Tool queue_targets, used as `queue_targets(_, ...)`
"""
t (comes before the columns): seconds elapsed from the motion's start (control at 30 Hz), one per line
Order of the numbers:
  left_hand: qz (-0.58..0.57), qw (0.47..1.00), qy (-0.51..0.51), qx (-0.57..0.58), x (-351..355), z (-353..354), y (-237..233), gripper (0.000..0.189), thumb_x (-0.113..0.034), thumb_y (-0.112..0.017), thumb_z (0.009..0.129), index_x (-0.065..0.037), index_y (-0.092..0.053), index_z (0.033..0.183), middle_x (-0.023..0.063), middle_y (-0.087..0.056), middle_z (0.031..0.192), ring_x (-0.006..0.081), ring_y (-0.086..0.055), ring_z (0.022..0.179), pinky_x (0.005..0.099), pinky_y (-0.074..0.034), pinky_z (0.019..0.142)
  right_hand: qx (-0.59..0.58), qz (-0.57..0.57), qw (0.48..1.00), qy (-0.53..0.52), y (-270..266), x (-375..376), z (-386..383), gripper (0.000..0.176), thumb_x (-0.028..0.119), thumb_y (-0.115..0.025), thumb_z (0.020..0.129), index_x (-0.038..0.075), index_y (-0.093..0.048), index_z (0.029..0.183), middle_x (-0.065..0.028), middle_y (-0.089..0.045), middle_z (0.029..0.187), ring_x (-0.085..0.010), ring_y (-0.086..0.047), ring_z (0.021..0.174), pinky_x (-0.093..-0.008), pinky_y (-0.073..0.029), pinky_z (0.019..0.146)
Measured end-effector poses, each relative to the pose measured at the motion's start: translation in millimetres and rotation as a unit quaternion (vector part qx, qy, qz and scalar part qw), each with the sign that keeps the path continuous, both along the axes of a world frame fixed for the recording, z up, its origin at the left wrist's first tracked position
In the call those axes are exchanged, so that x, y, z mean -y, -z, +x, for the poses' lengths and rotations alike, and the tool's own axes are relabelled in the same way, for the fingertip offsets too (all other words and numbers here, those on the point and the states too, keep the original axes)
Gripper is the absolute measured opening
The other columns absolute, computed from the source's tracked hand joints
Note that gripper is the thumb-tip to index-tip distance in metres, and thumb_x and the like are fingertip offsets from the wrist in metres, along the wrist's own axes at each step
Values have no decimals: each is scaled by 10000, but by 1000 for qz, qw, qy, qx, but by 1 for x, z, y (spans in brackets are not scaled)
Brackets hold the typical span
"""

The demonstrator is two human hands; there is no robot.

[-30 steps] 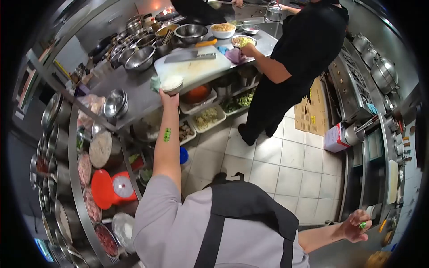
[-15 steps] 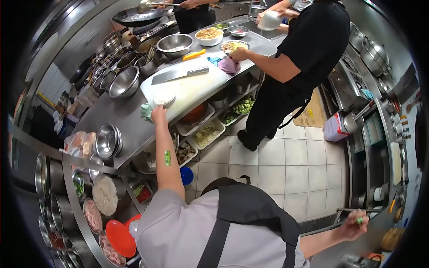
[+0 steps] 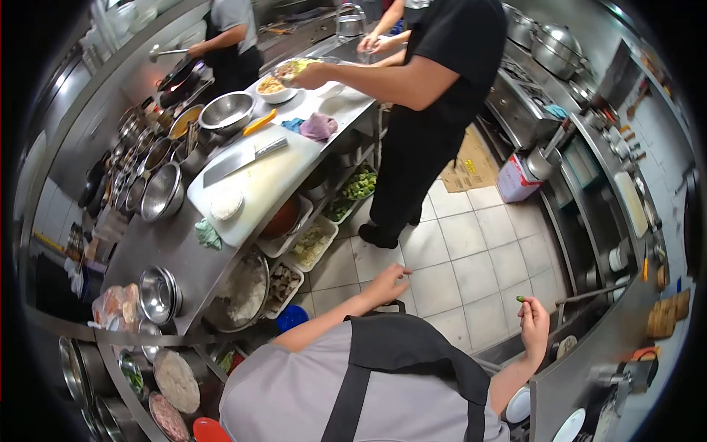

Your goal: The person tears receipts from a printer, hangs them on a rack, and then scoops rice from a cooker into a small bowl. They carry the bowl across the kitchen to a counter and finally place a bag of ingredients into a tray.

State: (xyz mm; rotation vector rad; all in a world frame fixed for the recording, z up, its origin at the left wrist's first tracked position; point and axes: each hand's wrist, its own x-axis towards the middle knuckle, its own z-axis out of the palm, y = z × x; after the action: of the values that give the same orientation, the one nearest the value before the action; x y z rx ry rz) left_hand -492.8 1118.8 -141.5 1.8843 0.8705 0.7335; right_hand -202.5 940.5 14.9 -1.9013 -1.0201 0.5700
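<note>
My left hand (image 3: 386, 286) is over the tiled floor in front of my apron, its fingers partly stretched and holding nothing. On the right side, my right hand (image 3: 535, 325) is raised with a small green piece (image 3: 522, 299) pinched at its fingertips. The white cutting board (image 3: 271, 178) lies on the steel counter at the left, away from both hands. A cleaver (image 3: 234, 166) and a round white item (image 3: 226, 204) rest on the board. Beside its near corner is a green cloth (image 3: 208, 234).
A co-worker in black (image 3: 420, 140) stands at the counter, holding a plate of food (image 3: 293, 70). Another person (image 3: 234, 37) is at a wok. Food trays (image 3: 313, 247) sit below the counter. Steel shelving (image 3: 582, 214) and a red-and-white tin (image 3: 515, 180) stand right.
My left hand has left the board's edge and come back over the floor. My right hand has moved up and inward with the green piece. The co-worker's plate is lifted; the view has turned.
</note>
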Motion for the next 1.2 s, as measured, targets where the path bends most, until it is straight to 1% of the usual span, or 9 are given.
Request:
queue_targets(0.03, -11, 995, 97, -36, 8, 8, -7, 265, -169, -534, 805, -53, -520, 1042, 108, -492, 962, 219, -511, 911, 306, -448, 696, 68, -31, 997, -4, 3, 9, 3, 121, 82, -491, 844, -22, -552, 848, -39, -489, 601, -85, -416, 500, -234, -323, 452)
queue_targets(0.23, 67, 945, 267, -178, 39, 49, -13, 260, -223, -542, 808, -36, -539, 988, 142, -505, 991, 298, -518, 914, 369, -425, 772, 170, -12, 985, 14, -2, 94, 3, 116, 68, -524, 765, -31, -585, 761, -158, -541, 684, -284, -525, 624, -331, -402, 572)
queue_targets(0.4, 88, 877, 387, -271, 114, 124, 9, 283, -223, -575, 778, -40, -570, 994, 168, -538, 984, 334, -517, 925, 394, -420, 797, 38, -124, 991, 2, 63, 216, 5, 279, 276, -527, 808, 21, -623, 749, -150, -579, 719, -301, -541, 677, -376, -411, 587)
queue_targets(0.47, 84, 845, 469, -245, 156, 163, 25, 281, -198, -577, 779, -30, -564, 1004, 162, -540, 994, 318, -532, 914, 374, -430, 787, -159, -223, 959, 78, 97, 272, -2, 310, 316, -541, 793, 20, -632, 786, -161, -603, 785, -300, -569, 739, -384, -434, 618)
queue_targets(0.53, 53, 805, 548, -221, 216, 204, 19, 278, -184, -575, 781, -25, -560, 1009, 157, -543, 993, 304, -541, 901, 359, -435, 778, 39, -404, 907, 110, 190, 356, -22, 333, 336, -547, 772, 13, -625, 758, -169, -609, 773, -321, -578, 746, -402, -450, 655)
queue_targets(0.63, 2, 745, 635, -203, 299, 255, 5, 279, -165, -568, 786, -21, -552, 1024, 148, -547, 992, 280, -556, 879, 333, -442, 762, -72, -514, 832, 194, 212, 455, -58, 362, 360, -550, 775, 18, -638, 850, -176, -614, 898, -327, -572, 886, -416, -454, 755)
queue_targets(0.73, -16, 673, 714, -194, 388, 294, -14, 293, -165, -557, 795, -22, -536, 1050, 137, -551, 984, 259, -560, 887, 318, -439, 764, -150, -485, 822, 259, 234, 537, -81, 363, 366, -551, 776, 25, -636, 866, -173, -609, 930, -328, -566, 895, -427, -450, 763)
queue_targets(0.9, 92, 511, 847, -114, 537, 338, -53, 318, -236, -550, 804, -21, -532, 1038, 128, -547, 986, 266, -540, 913, 334, -422, 787, -166, -355, 758, 521, 180, 599, -104, 364, 325, -543, 795, 23, -582, 993, -160, -597, 971, -319, -550, 935, -412, -439, 781)
queue_targets(1.2, 110, 344, 924, -123, 726, 360, -49, 344, -254, -551, 811, -12, -529, 1055, 120, -536, 989, 228, -526, 940, 317, -427, 778, -158, -220, 771, 576, 139, 701, -102, 358, 344, -547, 796, 56, -572, 1007, -166, -596, 953, -335, -546, 923, -407, -427, 783)
